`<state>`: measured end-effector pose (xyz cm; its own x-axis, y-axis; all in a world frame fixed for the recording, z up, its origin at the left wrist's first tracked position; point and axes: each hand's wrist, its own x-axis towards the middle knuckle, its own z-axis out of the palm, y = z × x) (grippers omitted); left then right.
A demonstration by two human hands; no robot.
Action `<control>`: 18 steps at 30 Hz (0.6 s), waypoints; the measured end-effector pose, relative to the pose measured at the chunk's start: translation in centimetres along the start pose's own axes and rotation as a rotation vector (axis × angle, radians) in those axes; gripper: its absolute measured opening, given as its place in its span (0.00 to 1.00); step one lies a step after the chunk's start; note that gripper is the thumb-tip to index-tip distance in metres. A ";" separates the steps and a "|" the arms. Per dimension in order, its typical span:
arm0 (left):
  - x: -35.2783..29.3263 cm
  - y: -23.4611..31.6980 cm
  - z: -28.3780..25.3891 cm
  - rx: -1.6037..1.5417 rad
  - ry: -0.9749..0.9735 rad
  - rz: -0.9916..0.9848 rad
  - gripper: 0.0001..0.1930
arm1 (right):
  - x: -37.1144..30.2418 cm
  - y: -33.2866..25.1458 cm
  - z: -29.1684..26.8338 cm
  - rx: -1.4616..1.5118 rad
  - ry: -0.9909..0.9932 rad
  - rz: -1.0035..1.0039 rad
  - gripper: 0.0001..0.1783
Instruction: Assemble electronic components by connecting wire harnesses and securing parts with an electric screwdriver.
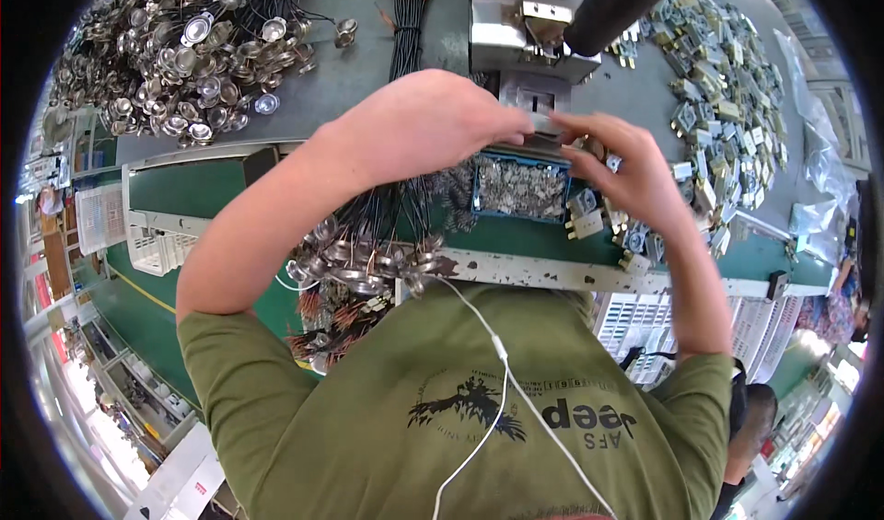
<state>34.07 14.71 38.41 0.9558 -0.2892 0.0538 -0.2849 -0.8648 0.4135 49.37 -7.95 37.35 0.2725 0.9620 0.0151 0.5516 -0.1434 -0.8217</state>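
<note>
My left hand [440, 120] reaches in from the left, its fingers pinched together in front of a metal fixture [527, 86]. What those fingers hold is hidden. From the right, my right hand [631, 166] meets it, thumb and forefinger bent toward the left fingertips. A small grey metal piece [545, 124] shows between the two hands; motion blur hides its exact shape and which fingers grip it. Just below the hands is a blue tray [520, 217] full of small silvery metal parts [520, 187]. Above the fixture stands a metal press [545, 21] with a thick black handle [622, 6].
Round metal cups with black leads [184, 60] are heaped at the far left; more cups [368, 267] hang at the near edge. A bundle of black wires [407, 37] lies beside the press. Small metal-and-cream switch-like parts [709, 106] cover the right side. A white cord [502, 354] hangs over my shirt.
</note>
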 end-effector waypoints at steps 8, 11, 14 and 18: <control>0.4 1.1 -0.4 -0.016 0.146 0.047 0.08 | -1.9 0.1 1.1 0.649 0.105 0.278 0.27; 0.2 0.6 -0.7 -0.027 0.065 -0.019 0.10 | -1.4 0.5 1.8 0.812 0.082 0.266 0.26; 0.0 0.5 -1.2 0.014 0.064 -0.003 0.09 | -1.3 0.5 2.1 0.999 0.056 0.264 0.26; -0.3 0.6 -1.4 0.026 0.112 0.002 0.06 | -1.1 0.3 2.1 1.011 0.035 0.289 0.26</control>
<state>33.73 14.82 39.88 0.9569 -0.2446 0.1568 -0.2875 -0.8748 0.3899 47.57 -8.54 35.82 0.3204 0.9126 -0.2540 -0.4487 -0.0900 -0.8891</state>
